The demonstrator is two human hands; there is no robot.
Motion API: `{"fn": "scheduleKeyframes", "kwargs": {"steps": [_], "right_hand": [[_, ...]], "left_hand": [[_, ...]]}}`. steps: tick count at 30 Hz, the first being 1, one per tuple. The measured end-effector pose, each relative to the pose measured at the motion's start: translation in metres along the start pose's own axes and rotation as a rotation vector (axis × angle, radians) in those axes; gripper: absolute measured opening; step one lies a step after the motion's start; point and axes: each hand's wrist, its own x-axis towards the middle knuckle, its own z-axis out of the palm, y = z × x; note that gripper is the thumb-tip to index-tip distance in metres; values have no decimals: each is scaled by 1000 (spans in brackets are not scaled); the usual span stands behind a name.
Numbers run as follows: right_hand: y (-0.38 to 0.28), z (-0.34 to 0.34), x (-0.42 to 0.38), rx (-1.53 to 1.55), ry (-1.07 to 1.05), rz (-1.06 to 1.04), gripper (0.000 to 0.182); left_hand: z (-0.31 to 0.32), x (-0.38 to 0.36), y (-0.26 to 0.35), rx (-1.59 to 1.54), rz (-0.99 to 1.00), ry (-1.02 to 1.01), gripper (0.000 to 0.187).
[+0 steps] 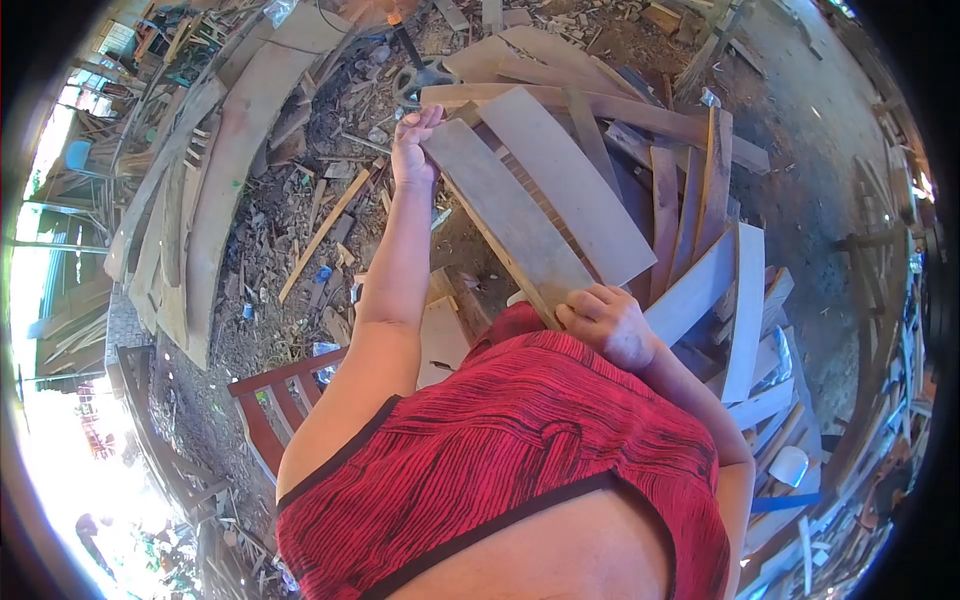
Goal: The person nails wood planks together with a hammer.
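Observation:
A long flat wooden board [515, 215] slants across the middle of the head view, from upper left to lower right. My left hand [413, 148] is at its far end, with fingers bent round the corner and edge. At the near end, close to my body, my right hand [607, 325] grips the board with curled fingers. A second, paler board [570, 185] lies just to the right, nearly parallel, with a dark slatted gap between the two. The undersides of both boards are hidden.
Several loose planks [700, 210] are piled to the right. Beyond the boards stands a metal tool with a round base [420, 80]. A large slab [240, 170] leans at left. Wood scraps litter the dirt ground, and a reddish slatted wooden frame [265, 425] is at lower left.

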Motion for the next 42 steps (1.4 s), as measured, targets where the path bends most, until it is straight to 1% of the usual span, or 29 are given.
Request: {"fn": "scheduleKeyframes", "kwargs": {"steps": [2, 4, 7, 11, 13, 15, 16, 18, 19, 20, 22, 23, 24, 25, 26, 27, 28, 29, 30, 32, 33, 35, 36, 37, 38, 39, 40, 41, 42], "right_hand": [[2, 11, -4, -11, 15, 9, 21], [1, 15, -5, -23, 29, 19, 20], [-1, 17, -5, -54, 45, 52, 19], [-4, 14, -6, -83, 67, 86, 20], [-5, 14, -7, -90, 64, 118, 22], [-5, 12, -7, -72, 157, 123, 31], [-4, 9, -6, -75, 157, 122, 31], [-1, -3, 0, -112, 261, 18, 36], [1, -11, 4, -114, 261, 16, 36], [3, -20, 8, -58, 332, 47, 31], [5, -45, 21, -8, 482, 141, 23], [5, -60, 31, -12, 559, 202, 20], [5, -78, 40, 46, 611, 300, 17], [6, -95, 49, 105, 662, 397, 16], [7, -109, 58, 103, 665, 395, 16], [8, -121, 68, 118, 611, 424, 16], [11, -127, 77, 134, 554, 451, 16], [15, -128, 86, 137, 550, 445, 16], [18, -128, 94, 193, 510, 404, 17], [21, -122, 110, 255, 468, 354, 17], [22, -118, 117, 281, 445, 364, 19], [31, -111, 124, 306, 429, 373, 22], [40, -108, 127, 167, 551, 266, 25], [45, -104, 126, 25, 670, 159, 30], [44, -103, 120, 22, 675, 161, 30], [40, -102, 110, 15, 671, 272, 35], [36, -100, 98, 9, 663, 384, 39], [31, -93, 83, 109, 596, 454, 39], [25, -83, 66, 208, 526, 522, 39]], "left_hand": [[-5, 0, -2, 24, 26, -11, 28], [-1, 0, -4, 96, 52, 61, 31], [-3, 3, -5, 187, 53, 27, 31], [-6, 4, -4, 87, 26, -25, 33], [-4, 4, -3, 87, 14, 18, 32], [-2, 3, 0, 98, 15, 9, 31], [0, 1, 1, 111, 14, 2, 30], [0, -2, 6, 119, 16, -18, 26], [3, -5, 11, 130, 15, -37, 23], [5, -10, 18, 129, 14, -40, 23], [28, -28, 45, 406, -76, -84, 16], [32, -34, 57, 510, -137, -143, 24], [40, -38, 71, 511, -137, -149, 24], [50, -43, 86, 833, -90, -399, 30], [62, -49, 99, 1151, -35, -649, 36], [78, -57, 110, 1177, -36, -786, 44], [104, -71, 120, 1103, -100, -906, 44], [131, -88, 126, 1025, -165, -1020, 43], [153, -104, 130, 1026, -162, -1012, 43], [185, -131, 128, 1099, -106, -1178, 37], [186, -137, 121, 1105, -102, -1175, 37], [176, -141, 105, 1118, -73, -1077, 30], [169, -139, 102, 1122, -70, -1082, 30], [161, -136, 101, 1008, -78, -884, 27], [152, -133, 100, 887, -87, -686, 24], [143, -127, 103, 888, -88, -689, 24], [132, -119, 108, 679, -80, -499, 25], [122, -114, 110, 470, -72, -309, 26], [111, -113, 109, 468, -74, -308, 26]]}}
